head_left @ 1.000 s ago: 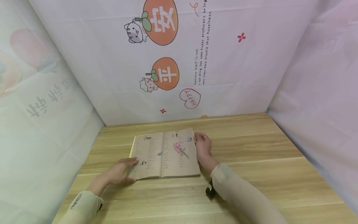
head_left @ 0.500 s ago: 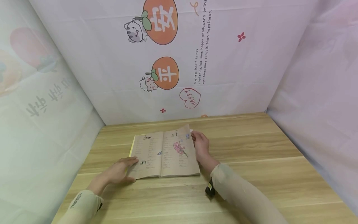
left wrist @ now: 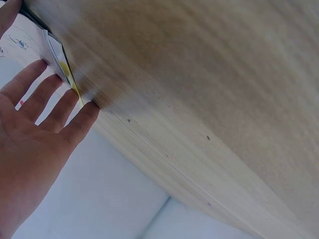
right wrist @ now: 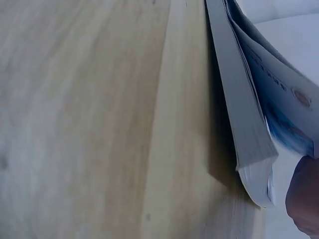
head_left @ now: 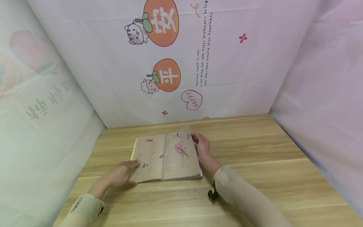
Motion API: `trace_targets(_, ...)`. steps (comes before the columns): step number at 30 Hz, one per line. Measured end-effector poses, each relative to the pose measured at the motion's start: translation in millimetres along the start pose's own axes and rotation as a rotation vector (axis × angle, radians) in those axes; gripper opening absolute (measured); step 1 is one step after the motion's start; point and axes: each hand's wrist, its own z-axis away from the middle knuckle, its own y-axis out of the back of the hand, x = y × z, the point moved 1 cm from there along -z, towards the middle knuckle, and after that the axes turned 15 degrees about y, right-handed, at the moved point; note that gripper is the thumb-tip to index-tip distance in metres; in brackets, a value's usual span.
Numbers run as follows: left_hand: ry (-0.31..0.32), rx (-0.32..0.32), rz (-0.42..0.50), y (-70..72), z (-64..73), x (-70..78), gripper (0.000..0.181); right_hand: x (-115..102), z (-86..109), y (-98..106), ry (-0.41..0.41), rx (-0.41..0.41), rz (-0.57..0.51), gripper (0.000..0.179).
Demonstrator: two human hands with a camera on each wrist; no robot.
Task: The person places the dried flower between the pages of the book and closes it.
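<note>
An open book lies on the wooden table, its pages printed with small text and a pink flower picture. My left hand rests on the left page's outer edge, thumb at the near edge. In the left wrist view, that hand has its fingers extended and spread against the book's edge. My right hand pinches the right page by its outer edge, the far corner raised. The right wrist view has this raised page standing away from the thick page block; only part of the hand shows there.
Wood-grain table surrounds the book. A printed white cloth hangs behind the table, with further cloth walls on the left and right. A small black object hangs at the right wrist.
My right hand has shifted slightly left, raising the right page's outer edge and curving it toward the middle of the book. The left hand has stayed in place.
</note>
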Motion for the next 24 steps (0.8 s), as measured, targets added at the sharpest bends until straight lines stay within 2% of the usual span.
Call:
trace_targets(13,-0.009,0.007,0.005,0.5,2.2,2.3,0.085,-0.2,1.9,-3.8,-0.033,0.023,-0.154,0.04)
trace_targets(24,-0.017,0.014,-0.003,0.1,1.2,1.0,0.085,0.9,2.2,-6.5,-0.038,0.047,-0.218,0.045)
